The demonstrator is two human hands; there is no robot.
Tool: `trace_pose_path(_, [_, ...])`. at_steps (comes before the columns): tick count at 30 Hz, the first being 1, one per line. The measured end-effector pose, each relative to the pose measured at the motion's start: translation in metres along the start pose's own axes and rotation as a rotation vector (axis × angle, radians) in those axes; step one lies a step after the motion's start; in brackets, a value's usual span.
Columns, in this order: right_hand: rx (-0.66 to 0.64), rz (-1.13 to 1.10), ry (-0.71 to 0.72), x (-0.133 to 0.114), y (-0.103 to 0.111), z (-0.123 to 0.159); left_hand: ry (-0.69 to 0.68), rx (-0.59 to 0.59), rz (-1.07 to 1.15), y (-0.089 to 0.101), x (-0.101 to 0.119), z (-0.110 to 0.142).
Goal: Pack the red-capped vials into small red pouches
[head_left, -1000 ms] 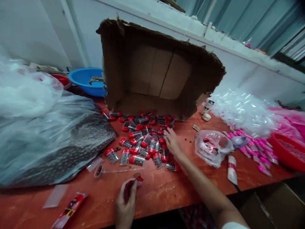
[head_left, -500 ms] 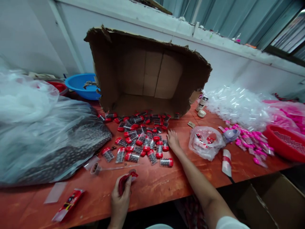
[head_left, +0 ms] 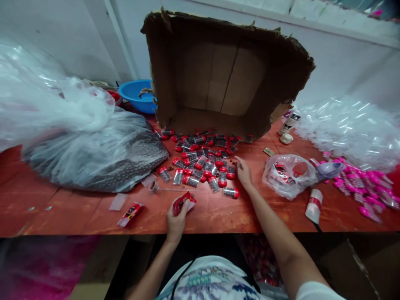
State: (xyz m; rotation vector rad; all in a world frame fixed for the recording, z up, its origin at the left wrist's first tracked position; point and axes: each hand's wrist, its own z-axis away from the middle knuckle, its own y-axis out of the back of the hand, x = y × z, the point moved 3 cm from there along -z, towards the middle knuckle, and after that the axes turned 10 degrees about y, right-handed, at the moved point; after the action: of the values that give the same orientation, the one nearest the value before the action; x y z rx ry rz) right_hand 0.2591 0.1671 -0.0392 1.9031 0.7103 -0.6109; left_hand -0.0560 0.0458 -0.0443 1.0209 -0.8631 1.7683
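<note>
My left hand (head_left: 176, 218) rests near the front edge of the red table (head_left: 62, 208), closed round a small red packet (head_left: 184, 201). My right hand (head_left: 243, 171) reaches forward to the right edge of a pile of several small clear vials with red caps (head_left: 203, 160); its fingers are curled beside the vials and I cannot make out anything held. One vial (head_left: 230, 192) lies alone, nearest my right wrist. A torn cardboard box (head_left: 225, 75) lies on its side behind the pile, its open mouth toward me.
A large clear bag of dark beads (head_left: 93, 150) fills the left. A blue bowl (head_left: 137, 95) sits behind it. A small plastic bag (head_left: 287, 175), a red-and-white tube (head_left: 314, 205), pink items (head_left: 359, 187) and clear plastic (head_left: 350, 129) lie right. A red sachet (head_left: 130, 213) lies front left.
The camera has tilted down and pulled back, so my lap now shows. My right hand has drawn back to the pile's right edge. My left hand keeps hold of the red packet.
</note>
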Motion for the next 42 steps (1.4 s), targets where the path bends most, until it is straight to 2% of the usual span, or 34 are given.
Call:
trace_pose_path(2, [0.085, -0.022, -0.032, -0.015, 0.01, 0.023, 0.089, 0.0, 0.113, 0.002, 0.002, 0.001])
trace_pose_path(4, [0.104, -0.054, -0.038, -0.034, 0.015, 0.051, 0.132, -0.023, 0.224, 0.004, 0.007, 0.004])
trace_pose_path(8, [-0.04, -0.104, 0.069, -0.077, 0.01, 0.099, 0.2, -0.059, 0.299, 0.005, 0.012, 0.014])
trace_pose_path(11, [-0.103, -0.075, 0.128, -0.091, 0.002, 0.109, 0.265, -0.072, 0.307, 0.009, 0.012, 0.023])
trace_pose_path(14, [-0.049, 0.029, 0.091, -0.076, 0.0, 0.087, 0.296, -0.059, 0.338, 0.02, 0.013, 0.03])
trace_pose_path(18, [0.008, 0.193, -0.017, -0.029, 0.011, 0.036, 0.311, -0.022, 0.342, 0.043, 0.012, 0.039])
trace_pose_path(20, [-0.01, 0.204, -0.012, -0.011, 0.014, 0.014, 0.331, 0.012, 0.341, 0.057, 0.008, 0.046])
trace_pose_path(23, [-0.078, 0.172, 0.014, 0.004, 0.006, -0.009, 0.382, 0.045, 0.333, 0.074, 0.0, 0.058])
trace_pose_path(27, [-0.161, 0.099, 0.049, 0.009, -0.01, -0.025, 0.378, 0.086, 0.36, 0.094, -0.007, 0.066])
trace_pose_path(30, [-0.178, 0.049, 0.039, 0.011, -0.013, -0.028, 0.333, 0.113, 0.371, 0.106, -0.006, 0.065])
trace_pose_path(33, [-0.138, -0.005, 0.007, 0.014, -0.008, -0.027, 0.31, 0.102, 0.378, 0.114, -0.003, 0.063])
trace_pose_path(36, [-0.04, -0.079, -0.034, 0.013, -0.003, -0.026, 0.283, 0.09, 0.395, 0.117, 0.0, 0.062])
trace_pose_path(38, [0.066, -0.2, -0.083, 0.009, -0.007, -0.026, 0.277, 0.079, 0.405, 0.115, 0.0, 0.062])
trace_pose_path(40, [0.245, -0.592, -0.229, 0.001, -0.019, -0.027, 0.3, 0.094, 0.434, 0.113, -0.005, 0.06])
trace_pose_path(42, [0.191, -0.791, -0.236, -0.02, -0.042, -0.03, 0.308, 0.138, 0.485, 0.111, -0.011, 0.056])
